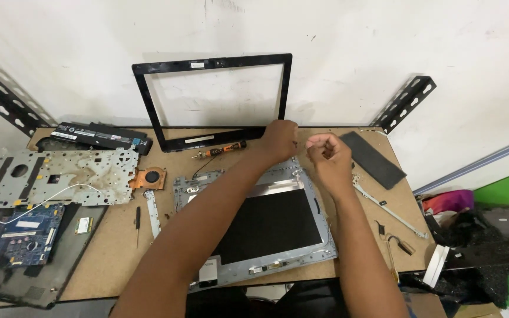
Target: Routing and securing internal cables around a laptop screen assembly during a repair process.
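Two bare forearms enter from the lower edge of the head-camera view, uncovered from the elbow region down to the wrists; no sleeve, cuff or fabric reaches into the picture along either arm. The left hand is bare, with no glove, ring or strap visible on it, and a few small dark specks show on its back near the knuckles. The right hand is likewise ungloved, and its wrist carries no watch or band. Fine detail such as fingernails is too small to make out. The upper arms and torso lie outside the frame.
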